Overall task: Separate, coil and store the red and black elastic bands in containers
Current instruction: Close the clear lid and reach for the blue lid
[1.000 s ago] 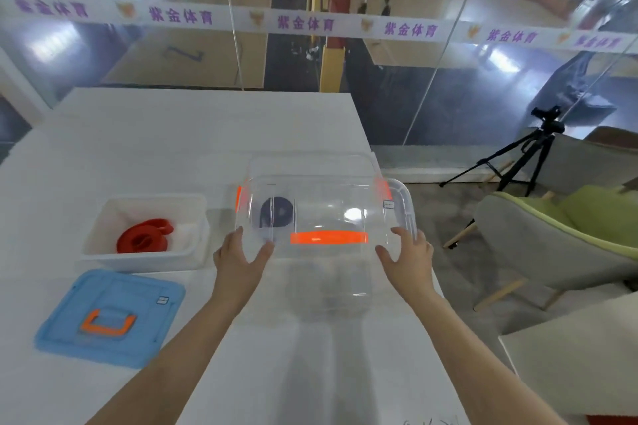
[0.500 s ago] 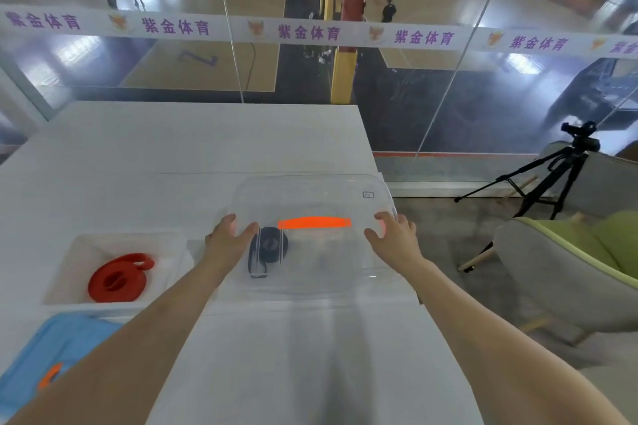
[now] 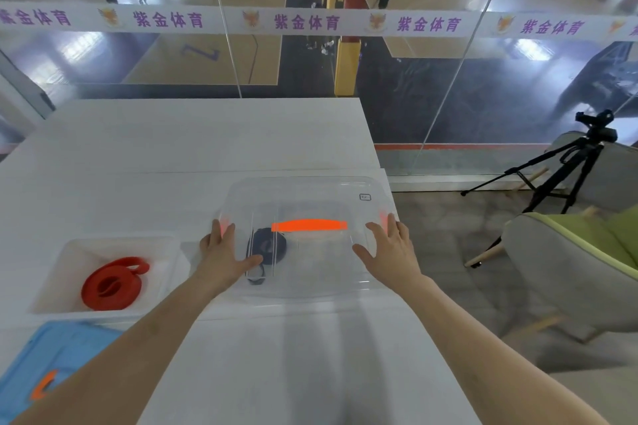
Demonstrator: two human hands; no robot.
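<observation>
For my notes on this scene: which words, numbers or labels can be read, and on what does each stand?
"紫金体育", repeated along the white strip on the glass wall.
Too small to read: the small sticker on the clear lid.
Unclear: the dark mark on the court floor.

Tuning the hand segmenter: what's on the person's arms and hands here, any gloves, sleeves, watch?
Nothing worn shows. The left hand and right hand are bare, no gloves or rings; both forearms are bare to the frame edge, no sleeves, watch or wristband.

2 bare forearms ending in bare left hand (image 3: 221,257) and right hand (image 3: 388,252).
</observation>
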